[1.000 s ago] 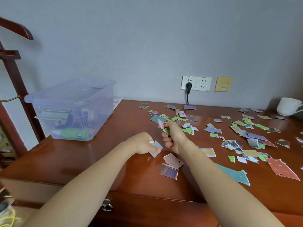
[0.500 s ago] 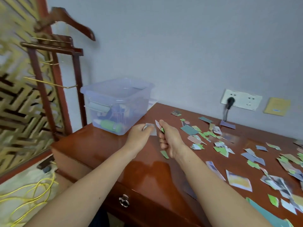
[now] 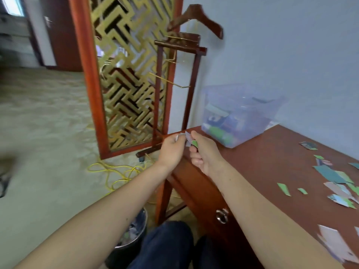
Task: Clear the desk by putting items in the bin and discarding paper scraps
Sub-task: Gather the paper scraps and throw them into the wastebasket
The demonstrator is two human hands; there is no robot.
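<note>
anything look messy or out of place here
Yes. Cut paper scraps lie strewn loose over the right side of the desk, and a yellow cable sprawls in tangled loops on the carpet. The left hand and right hand pinch a bunch of scraps.

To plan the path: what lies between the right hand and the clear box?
Head view: only bare desk lies between the right hand and the clear box.
</note>
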